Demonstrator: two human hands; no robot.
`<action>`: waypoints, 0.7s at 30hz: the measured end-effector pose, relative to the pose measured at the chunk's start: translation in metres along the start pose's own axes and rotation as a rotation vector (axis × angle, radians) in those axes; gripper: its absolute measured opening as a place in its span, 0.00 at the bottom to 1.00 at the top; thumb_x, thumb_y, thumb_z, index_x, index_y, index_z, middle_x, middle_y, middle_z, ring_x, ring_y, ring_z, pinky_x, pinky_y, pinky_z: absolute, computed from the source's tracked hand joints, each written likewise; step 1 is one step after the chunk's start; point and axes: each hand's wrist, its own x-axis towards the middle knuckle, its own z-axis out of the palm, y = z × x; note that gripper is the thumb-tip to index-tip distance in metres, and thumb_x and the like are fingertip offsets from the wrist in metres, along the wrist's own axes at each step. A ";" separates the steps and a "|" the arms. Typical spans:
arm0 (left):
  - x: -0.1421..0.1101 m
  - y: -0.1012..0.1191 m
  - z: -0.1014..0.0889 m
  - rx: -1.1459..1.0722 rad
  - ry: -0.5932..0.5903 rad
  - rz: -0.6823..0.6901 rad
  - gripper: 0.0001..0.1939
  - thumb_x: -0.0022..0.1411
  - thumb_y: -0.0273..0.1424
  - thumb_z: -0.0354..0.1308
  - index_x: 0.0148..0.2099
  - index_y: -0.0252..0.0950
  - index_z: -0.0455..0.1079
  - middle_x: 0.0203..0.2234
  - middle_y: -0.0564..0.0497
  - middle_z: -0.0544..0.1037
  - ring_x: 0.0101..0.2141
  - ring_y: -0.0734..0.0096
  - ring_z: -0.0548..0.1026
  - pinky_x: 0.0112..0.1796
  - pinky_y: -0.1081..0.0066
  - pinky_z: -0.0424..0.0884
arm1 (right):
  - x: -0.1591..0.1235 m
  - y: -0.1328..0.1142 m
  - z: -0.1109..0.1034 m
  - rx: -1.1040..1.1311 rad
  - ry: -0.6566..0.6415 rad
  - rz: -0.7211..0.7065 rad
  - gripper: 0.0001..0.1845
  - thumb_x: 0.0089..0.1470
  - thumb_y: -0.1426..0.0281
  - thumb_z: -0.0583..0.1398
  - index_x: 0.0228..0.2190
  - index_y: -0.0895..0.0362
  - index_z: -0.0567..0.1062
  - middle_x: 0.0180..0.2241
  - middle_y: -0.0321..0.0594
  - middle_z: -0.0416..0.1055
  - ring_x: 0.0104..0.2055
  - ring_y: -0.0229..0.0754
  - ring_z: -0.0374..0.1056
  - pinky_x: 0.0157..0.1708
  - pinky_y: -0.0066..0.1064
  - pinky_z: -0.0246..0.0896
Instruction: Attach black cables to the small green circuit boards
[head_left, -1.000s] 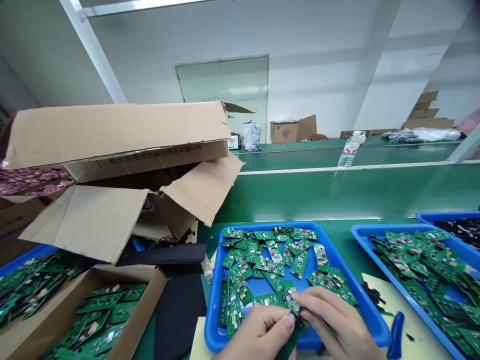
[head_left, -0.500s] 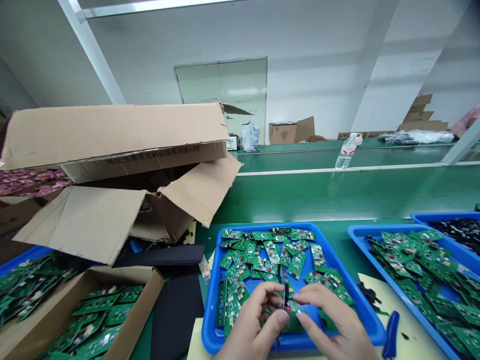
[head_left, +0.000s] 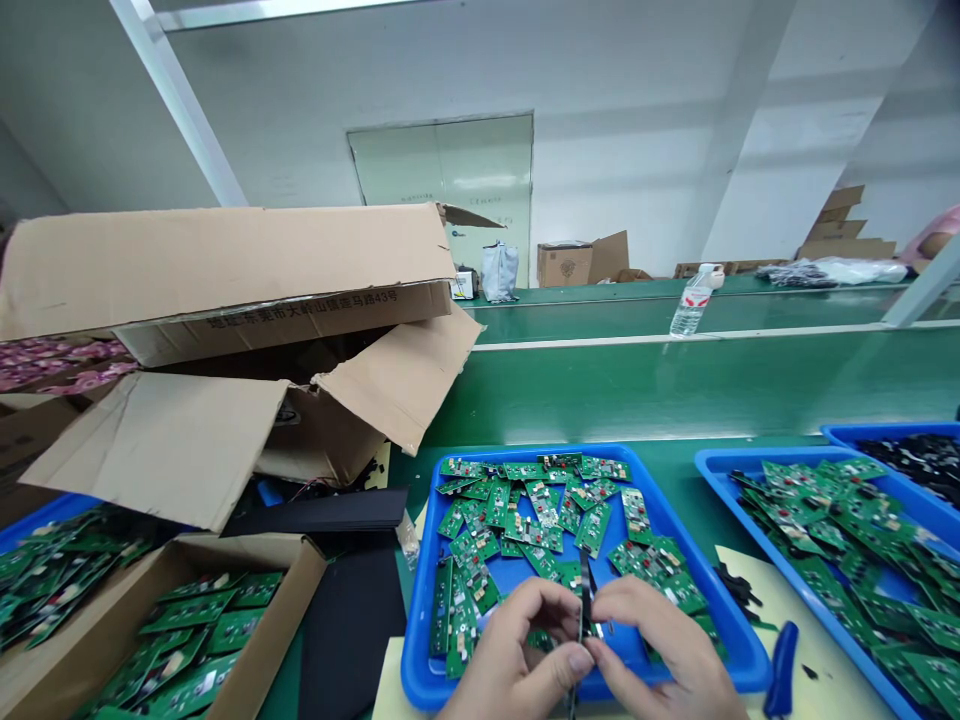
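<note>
Over the near part of a blue tray [head_left: 421, 600], my left hand [head_left: 517, 650] pinches a thin circuit board [head_left: 586, 598] turned edge-on, with a dark strip along its upper end. My right hand [head_left: 656, 650] closes on the same board from the right, thumb and forefinger at its side. Fingers cover most of the board, so its face is hidden. Loose green circuit boards [head_left: 534, 532] lie scattered in the tray beyond and beside both hands.
A second blue tray of boards [head_left: 825, 520] stands to the right, with blue-handled pliers or cutters [head_left: 782, 670] and small black parts [head_left: 739, 592] between. At left are an open carton [head_left: 225, 270], a cardboard box of boards [head_left: 296, 580] and black sheets [head_left: 352, 620]. A bottle [head_left: 690, 303] stands behind.
My right hand's fingers have come in from the right and closed on the board. The board has shifted slightly right and stands more upright in my left hand.
</note>
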 end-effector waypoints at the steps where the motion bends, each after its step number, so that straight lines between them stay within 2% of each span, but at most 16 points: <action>1: 0.000 0.000 0.001 -0.026 -0.003 -0.003 0.24 0.49 0.49 0.63 0.38 0.34 0.67 0.28 0.51 0.66 0.30 0.73 0.64 0.30 0.75 0.62 | -0.001 0.001 0.001 -0.022 0.021 -0.011 0.09 0.50 0.78 0.57 0.35 0.55 0.68 0.28 0.41 0.74 0.28 0.41 0.73 0.28 0.27 0.70; 6: -0.001 -0.002 0.001 -0.076 -0.003 -0.057 0.24 0.47 0.47 0.64 0.38 0.33 0.67 0.28 0.52 0.67 0.28 0.75 0.63 0.29 0.76 0.62 | -0.004 0.000 0.006 -0.062 0.098 -0.021 0.11 0.48 0.78 0.57 0.35 0.55 0.68 0.27 0.40 0.74 0.28 0.41 0.73 0.27 0.27 0.70; 9: -0.001 0.000 -0.001 -0.037 -0.002 -0.045 0.22 0.46 0.44 0.66 0.38 0.34 0.68 0.29 0.52 0.68 0.30 0.73 0.65 0.30 0.76 0.63 | -0.002 -0.001 0.004 0.049 0.017 0.018 0.11 0.49 0.79 0.56 0.34 0.54 0.68 0.26 0.38 0.73 0.27 0.40 0.71 0.27 0.26 0.69; 13: -0.002 0.005 -0.004 0.121 0.036 0.050 0.15 0.47 0.36 0.67 0.36 0.36 0.69 0.33 0.50 0.69 0.34 0.69 0.68 0.35 0.73 0.65 | 0.000 -0.002 -0.001 0.183 -0.097 0.076 0.09 0.51 0.77 0.56 0.35 0.55 0.68 0.28 0.40 0.73 0.29 0.40 0.71 0.29 0.26 0.69; 17: -0.002 0.009 -0.005 0.297 0.082 0.169 0.14 0.49 0.37 0.66 0.38 0.37 0.73 0.33 0.48 0.72 0.35 0.65 0.69 0.39 0.69 0.65 | 0.000 -0.002 -0.002 0.202 -0.067 0.102 0.06 0.54 0.77 0.55 0.29 0.55 0.69 0.24 0.38 0.71 0.26 0.39 0.69 0.26 0.26 0.67; 21: -0.003 0.008 -0.005 0.341 0.126 0.222 0.14 0.48 0.38 0.67 0.37 0.38 0.74 0.32 0.48 0.73 0.33 0.66 0.69 0.38 0.68 0.65 | -0.001 -0.001 -0.002 0.231 -0.082 0.058 0.08 0.53 0.79 0.55 0.31 0.55 0.72 0.25 0.39 0.72 0.26 0.39 0.70 0.26 0.26 0.67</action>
